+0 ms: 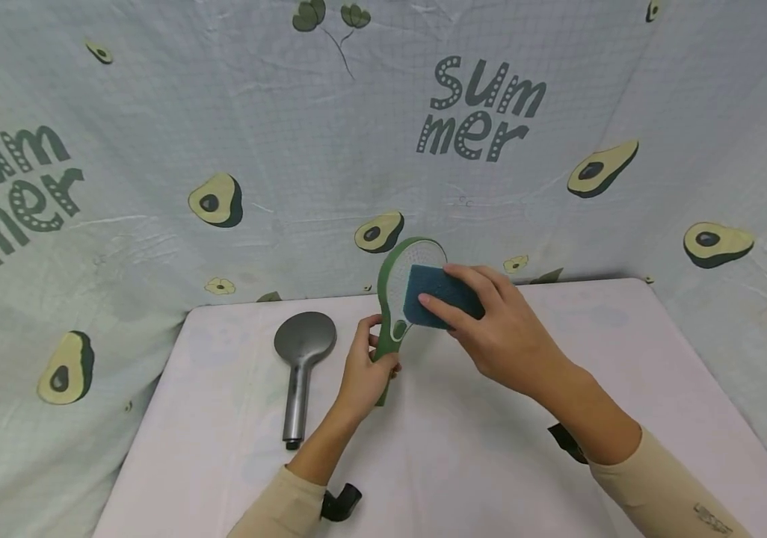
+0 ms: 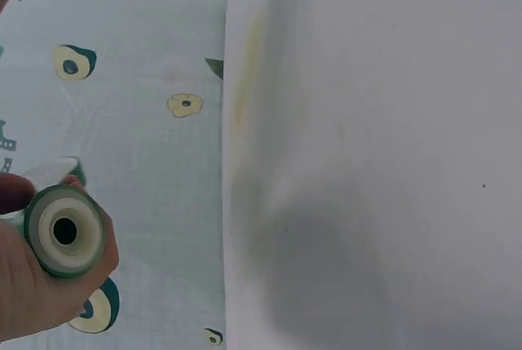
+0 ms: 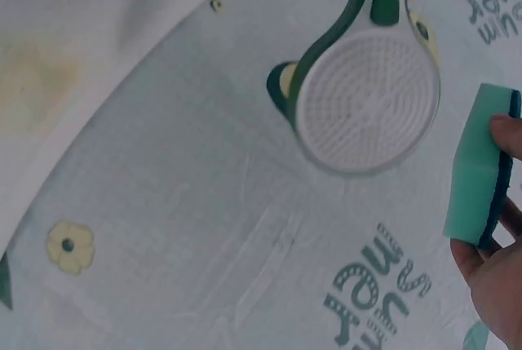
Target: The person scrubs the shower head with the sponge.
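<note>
My left hand (image 1: pixel 365 370) grips a green shower head (image 1: pixel 389 288) by its handle and holds it up above the table. Its white, nozzle-dotted face (image 3: pixel 367 101) shows in the right wrist view. Seen from the left wrist, the hollow end of the handle (image 2: pixel 65 232) pokes out of the fist. My right hand (image 1: pixel 504 329) pinches a sponge (image 1: pixel 440 297) between thumb and fingers. That sponge has a light green body (image 3: pixel 477 162) and a dark blue layer. In the right wrist view a gap separates sponge and shower head.
A grey shower head (image 1: pixel 299 373) lies on the pale table (image 1: pixel 478 463), left of my left hand. Black straps or mounts sit by both wrists. Behind the table hangs a cloth (image 1: pixel 276 134) printed with avocados and lettering.
</note>
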Action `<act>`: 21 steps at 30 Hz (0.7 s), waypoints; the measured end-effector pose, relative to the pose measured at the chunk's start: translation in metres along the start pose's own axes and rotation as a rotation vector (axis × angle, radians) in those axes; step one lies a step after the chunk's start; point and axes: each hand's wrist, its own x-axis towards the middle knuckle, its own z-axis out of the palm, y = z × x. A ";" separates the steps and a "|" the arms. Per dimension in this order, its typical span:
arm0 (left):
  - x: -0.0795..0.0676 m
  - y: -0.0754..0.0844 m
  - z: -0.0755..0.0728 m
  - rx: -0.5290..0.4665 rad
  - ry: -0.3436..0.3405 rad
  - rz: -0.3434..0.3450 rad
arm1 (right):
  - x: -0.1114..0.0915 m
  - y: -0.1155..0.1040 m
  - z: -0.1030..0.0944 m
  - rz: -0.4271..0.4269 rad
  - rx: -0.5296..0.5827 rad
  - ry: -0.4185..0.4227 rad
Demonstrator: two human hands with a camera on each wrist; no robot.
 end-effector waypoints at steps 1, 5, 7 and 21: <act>0.001 0.000 0.000 -0.033 0.001 -0.018 | -0.002 0.004 -0.002 0.008 0.015 0.007; 0.003 0.002 -0.002 -0.120 0.011 -0.065 | -0.011 0.018 -0.007 0.041 0.061 0.044; 0.004 0.003 -0.001 -0.149 0.008 -0.079 | -0.015 0.023 -0.008 0.062 0.079 0.049; 0.010 0.007 -0.002 -0.467 -0.019 -0.056 | -0.026 0.031 -0.006 0.068 0.121 0.098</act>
